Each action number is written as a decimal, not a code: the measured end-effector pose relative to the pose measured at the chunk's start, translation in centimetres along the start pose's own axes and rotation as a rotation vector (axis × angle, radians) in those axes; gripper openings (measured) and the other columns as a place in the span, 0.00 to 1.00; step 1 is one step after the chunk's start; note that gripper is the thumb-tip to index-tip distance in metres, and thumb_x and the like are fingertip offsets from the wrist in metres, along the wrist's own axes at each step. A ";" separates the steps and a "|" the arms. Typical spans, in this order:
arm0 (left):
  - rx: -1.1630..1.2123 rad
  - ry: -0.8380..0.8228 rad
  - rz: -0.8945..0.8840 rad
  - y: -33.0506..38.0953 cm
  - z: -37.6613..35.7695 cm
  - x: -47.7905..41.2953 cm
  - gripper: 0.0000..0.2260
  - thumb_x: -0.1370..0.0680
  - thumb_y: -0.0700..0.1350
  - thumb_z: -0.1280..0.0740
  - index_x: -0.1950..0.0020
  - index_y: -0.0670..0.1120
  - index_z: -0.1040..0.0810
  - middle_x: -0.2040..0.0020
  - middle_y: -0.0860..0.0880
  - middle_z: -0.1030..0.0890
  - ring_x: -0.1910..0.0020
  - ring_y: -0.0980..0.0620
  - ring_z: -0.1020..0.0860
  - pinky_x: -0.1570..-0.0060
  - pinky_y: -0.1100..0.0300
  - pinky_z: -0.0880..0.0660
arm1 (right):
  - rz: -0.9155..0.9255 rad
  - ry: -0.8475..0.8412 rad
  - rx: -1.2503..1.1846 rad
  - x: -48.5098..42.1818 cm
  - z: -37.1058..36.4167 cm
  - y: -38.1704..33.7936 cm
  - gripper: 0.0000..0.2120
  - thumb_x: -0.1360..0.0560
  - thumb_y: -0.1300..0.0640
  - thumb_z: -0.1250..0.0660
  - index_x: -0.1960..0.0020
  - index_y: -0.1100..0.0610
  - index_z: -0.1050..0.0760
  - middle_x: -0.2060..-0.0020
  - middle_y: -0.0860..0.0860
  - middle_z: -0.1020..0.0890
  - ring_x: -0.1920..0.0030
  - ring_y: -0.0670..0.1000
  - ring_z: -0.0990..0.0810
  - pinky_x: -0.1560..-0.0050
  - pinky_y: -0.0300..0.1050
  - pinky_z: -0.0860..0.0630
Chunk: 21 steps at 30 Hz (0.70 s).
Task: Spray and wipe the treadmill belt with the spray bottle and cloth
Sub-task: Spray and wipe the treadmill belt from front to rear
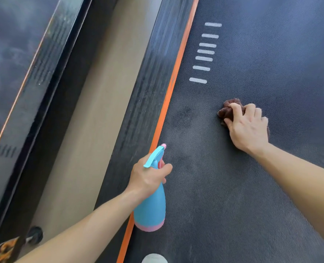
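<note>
A: Start big. What carries everything here?

B: The dark, fine-textured treadmill belt (252, 186). Its long axis runs away from the person, alongside the narrow orange stripe (168, 99) at its left edge. I place everything by that stripe.

A: The bottle, then?

B: The sky-blue plastic spray bottle with a pink base (151, 209) is held almost directly over the stripe. Its pink nozzle (163, 145) aims up the belt, nearly parallel to the stripe. The left hand (147, 175) has its grip wrapped round the bottle's neck, with fingers by the trigger.

A: And the cloth?

B: The brown bunched cloth (227, 109) lies on the belt well to the right of the stripe and further up it than the bottle. The right hand (246, 128) sits on top with its fingers curled over the folds. The grip is closed on the cloth and holds it down against the belt.

A: So what does the next move turn on?

B: The darker damp patch (184, 116). It lies between the stripe and the cloth, just beside the stripe and about level with the cloth. From the right grip the wet spot lies to the left, across the belt and not along it. A fainter damp mark (182, 160) sits nearer the person, just right of the nozzle.

A: Which hand takes it?

B: I judge the right. It is the nearer hand and already has the cloth, while the left is taken up with the bottle. A sideways sweep toward the stripe looks like the call.
</note>
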<state>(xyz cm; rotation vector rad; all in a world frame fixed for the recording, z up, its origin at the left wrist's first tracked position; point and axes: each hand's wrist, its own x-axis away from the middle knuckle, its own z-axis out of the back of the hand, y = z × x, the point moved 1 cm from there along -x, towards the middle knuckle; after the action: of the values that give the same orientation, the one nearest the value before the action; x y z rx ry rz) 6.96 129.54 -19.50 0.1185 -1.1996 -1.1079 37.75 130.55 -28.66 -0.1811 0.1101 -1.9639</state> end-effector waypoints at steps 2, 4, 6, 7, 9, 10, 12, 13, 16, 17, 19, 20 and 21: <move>0.001 -0.004 -0.010 -0.3 0.3 0.5 0.09 0.22 0.46 0.26 0.54 0.60 0.22 0.61 0.55 0.20 0.66 0.54 0.14 0.64 0.69 0.25 | 0.020 0.007 -0.004 0.4 0.2 -0.2 0.23 0.21 0.45 0.35 0.31 0.54 0.32 0.44 0.64 0.29 0.46 0.65 0.28 0.51 0.64 0.28; -0.004 0.016 0.001 -0.6 0.4 0.8 0.08 0.22 0.46 0.26 0.54 0.59 0.22 0.57 0.55 0.19 0.65 0.53 0.13 0.61 0.67 0.24 | 0.063 0.020 -0.009 0.9 0.3 -0.5 0.23 0.22 0.45 0.34 0.31 0.54 0.31 0.45 0.64 0.28 0.47 0.65 0.28 0.52 0.63 0.28; 0.016 0.024 0.034 -1.1 0.4 0.9 0.06 0.22 0.47 0.26 0.54 0.48 0.21 0.61 0.53 0.19 0.68 0.56 0.15 0.68 0.72 0.27 | 0.100 0.034 -0.011 1.2 0.5 -1.1 0.23 0.22 0.46 0.34 0.31 0.54 0.31 0.45 0.63 0.28 0.48 0.65 0.27 0.53 0.62 0.28; 0.016 0.026 0.046 -1.1 0.2 1.0 0.08 0.23 0.47 0.25 0.55 0.45 0.22 0.63 0.52 0.20 0.69 0.57 0.16 0.71 0.73 0.29 | 0.109 0.037 -0.018 1.0 0.6 -1.4 0.23 0.22 0.46 0.34 0.31 0.54 0.31 0.45 0.63 0.28 0.48 0.65 0.27 0.52 0.62 0.28; 0.012 -0.004 0.058 -1.2 -0.3 0.8 0.06 0.23 0.46 0.26 0.53 0.45 0.20 0.63 0.53 0.20 0.68 0.56 0.16 0.70 0.73 0.28 | 0.123 0.054 -0.038 0.4 0.8 -2.1 0.22 0.21 0.45 0.35 0.31 0.54 0.31 0.44 0.63 0.28 0.47 0.65 0.27 0.51 0.62 0.28; 0.009 -0.027 0.050 -1.1 -0.5 0.6 0.06 0.23 0.46 0.25 0.49 0.46 0.18 0.60 0.53 0.18 0.66 0.54 0.15 0.67 0.71 0.25 | 0.135 0.070 -0.046 -0.1 0.9 -2.5 0.22 0.21 0.46 0.35 0.31 0.54 0.31 0.44 0.63 0.28 0.46 0.65 0.27 0.51 0.62 0.28; 0.011 -0.048 0.033 -0.9 -0.8 -0.1 0.06 0.24 0.45 0.25 0.48 0.47 0.17 0.55 0.52 0.16 0.64 0.52 0.14 0.59 0.64 0.20 | 0.151 0.097 -0.072 -1.6 1.0 -3.4 0.22 0.21 0.46 0.35 0.31 0.53 0.32 0.43 0.63 0.28 0.45 0.65 0.27 0.49 0.62 0.28; 0.004 -0.049 0.031 -0.8 -1.0 -0.6 0.05 0.24 0.45 0.25 0.52 0.46 0.18 0.56 0.52 0.16 0.65 0.51 0.13 0.58 0.63 0.20 | 0.141 0.109 -0.089 -2.6 1.0 -3.9 0.22 0.21 0.46 0.35 0.31 0.53 0.33 0.43 0.63 0.28 0.45 0.65 0.27 0.49 0.62 0.29; -0.024 -0.046 0.024 -0.8 -1.3 -1.7 0.09 0.25 0.46 0.25 0.59 0.47 0.24 0.67 0.55 0.22 0.66 0.51 0.14 0.66 0.68 0.25 | 0.061 0.114 -0.137 -5.7 1.1 -5.5 0.22 0.20 0.45 0.37 0.30 0.53 0.34 0.40 0.62 0.29 0.41 0.65 0.29 0.45 0.62 0.30; -0.026 -0.050 0.008 -0.6 -1.4 -1.9 0.08 0.26 0.47 0.25 0.57 0.47 0.22 0.68 0.54 0.21 0.67 0.52 0.15 0.65 0.67 0.25 | 0.049 0.110 -0.140 -6.5 1.1 -5.9 0.22 0.19 0.44 0.38 0.29 0.53 0.34 0.39 0.62 0.29 0.40 0.65 0.29 0.44 0.62 0.30; -0.011 -0.065 -0.025 -0.2 -1.4 -2.2 0.10 0.27 0.48 0.24 0.48 0.48 0.18 0.62 0.52 0.17 0.66 0.52 0.15 0.61 0.64 0.22 | 0.081 0.098 -0.119 -7.8 1.2 -6.6 0.22 0.19 0.44 0.39 0.28 0.53 0.35 0.38 0.62 0.30 0.39 0.65 0.30 0.42 0.62 0.30; -0.009 -0.070 -0.030 -0.2 -1.4 -2.3 0.10 0.26 0.48 0.24 0.47 0.48 0.18 0.59 0.51 0.16 0.66 0.52 0.15 0.62 0.66 0.23 | 0.105 0.085 -0.106 -8.3 1.2 -6.8 0.23 0.19 0.44 0.39 0.28 0.52 0.35 0.38 0.62 0.30 0.39 0.65 0.30 0.41 0.62 0.31; -0.016 -0.073 -0.026 -0.1 -1.2 -2.4 0.08 0.25 0.47 0.24 0.50 0.46 0.19 0.60 0.51 0.17 0.67 0.53 0.15 0.65 0.69 0.24 | 0.119 0.071 -0.096 -8.7 1.1 -7.0 0.23 0.19 0.44 0.39 0.28 0.52 0.35 0.38 0.62 0.30 0.38 0.65 0.30 0.41 0.62 0.31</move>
<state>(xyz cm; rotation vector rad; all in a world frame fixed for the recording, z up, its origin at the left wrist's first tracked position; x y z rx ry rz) 8.04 130.71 -21.69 0.0819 -1.2571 -1.1522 34.94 141.27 -27.10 -0.1640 0.2561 -1.8483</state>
